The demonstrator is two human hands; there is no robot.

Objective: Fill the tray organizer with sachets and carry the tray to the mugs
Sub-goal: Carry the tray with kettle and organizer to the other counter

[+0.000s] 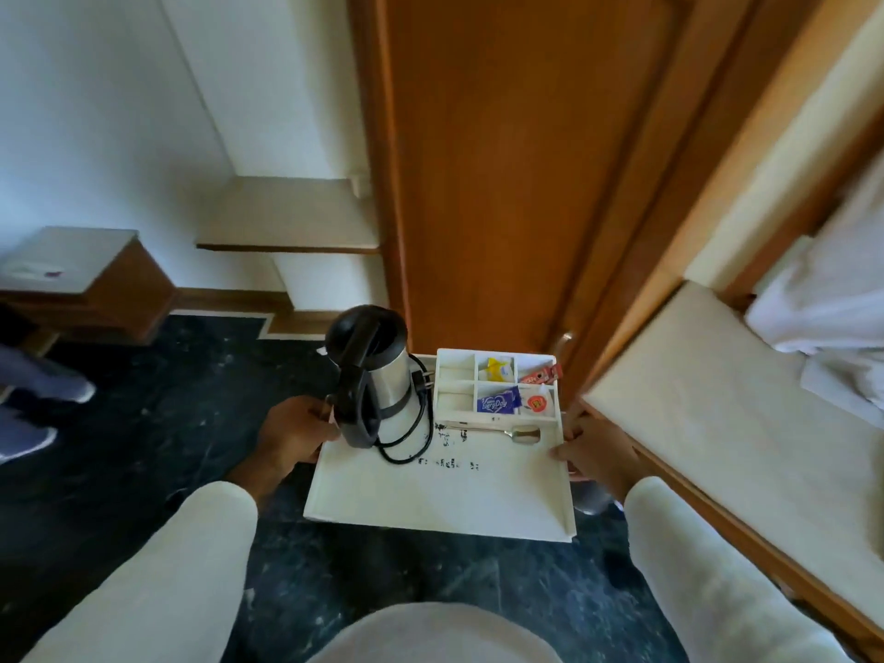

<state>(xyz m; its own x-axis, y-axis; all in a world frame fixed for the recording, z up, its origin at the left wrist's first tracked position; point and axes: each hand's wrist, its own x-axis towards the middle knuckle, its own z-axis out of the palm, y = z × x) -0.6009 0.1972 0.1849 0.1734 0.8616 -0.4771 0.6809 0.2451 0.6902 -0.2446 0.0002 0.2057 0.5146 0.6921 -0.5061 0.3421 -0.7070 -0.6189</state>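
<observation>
A white tray (430, 495) is held in the air over the dark floor. My left hand (292, 437) grips its left edge and my right hand (593, 447) grips its right edge. At the tray's far right stands a white organizer (454, 375) with compartments. Inside lie a yellow sachet (497, 368), a red sachet (540, 375), a blue sachet (497, 403) and a white sachet with a red circle (536, 403). A steel kettle (378, 375) with a black handle and coiled cord stands at the far left. A spoon (519, 433) lies before the organizer. No mugs are in view.
A closed wooden door (502, 184) stands straight ahead. A cream-topped counter (717, 423) runs along the right. At the left are a wooden bedside unit (95, 289), a wall shelf (296, 217) and another person's shoes (48, 390).
</observation>
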